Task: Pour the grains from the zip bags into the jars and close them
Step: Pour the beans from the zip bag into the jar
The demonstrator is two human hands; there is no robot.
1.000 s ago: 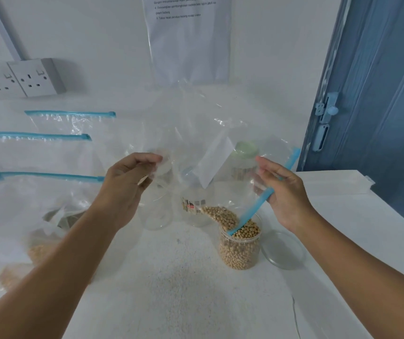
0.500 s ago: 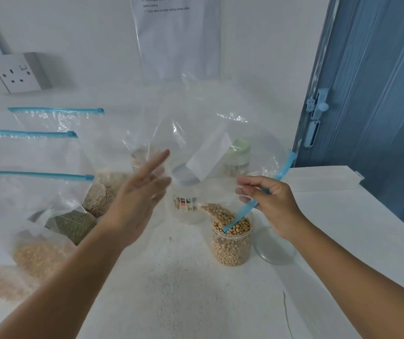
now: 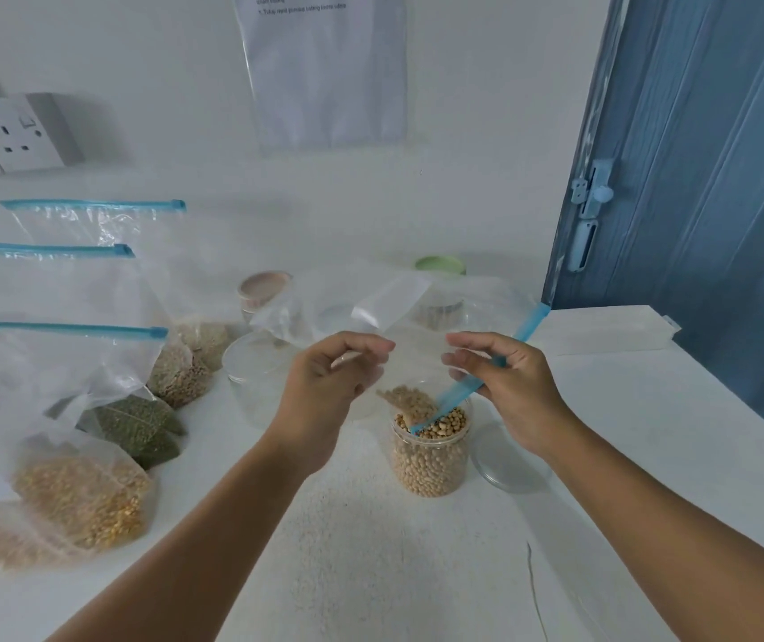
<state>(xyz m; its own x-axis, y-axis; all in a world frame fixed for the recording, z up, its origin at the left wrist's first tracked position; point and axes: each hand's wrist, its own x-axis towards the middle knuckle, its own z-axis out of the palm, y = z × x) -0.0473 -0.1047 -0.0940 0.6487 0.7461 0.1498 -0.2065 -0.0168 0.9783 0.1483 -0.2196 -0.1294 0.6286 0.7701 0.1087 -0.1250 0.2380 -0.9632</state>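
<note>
A clear jar (image 3: 431, 461) nearly full of soybeans stands open on the white counter. Above it hangs a clear zip bag (image 3: 371, 303) with a blue zip strip (image 3: 463, 396) dipping into the jar mouth; a few beans sit in the bag's lower corner. My right hand (image 3: 505, 386) pinches the bag at the blue strip. My left hand (image 3: 329, 386) has curled fingers pinching the bag's plastic just left of the jar. The jar's clear lid (image 3: 510, 465) lies flat to the right of the jar.
Three zip bags of grain lean at the left: yellow corn (image 3: 83, 498), green grains (image 3: 139, 424), pale grains (image 3: 185, 368). An empty clear jar (image 3: 255, 373), a beige-lidded jar (image 3: 264, 289) and a green-lidded jar (image 3: 440, 271) stand behind. A blue door (image 3: 695, 178) is at the right.
The bag has come down from high above the jar and collapsed. My left hand went from spread open to pinching the plastic near the jar. My right hand lowered slightly.
</note>
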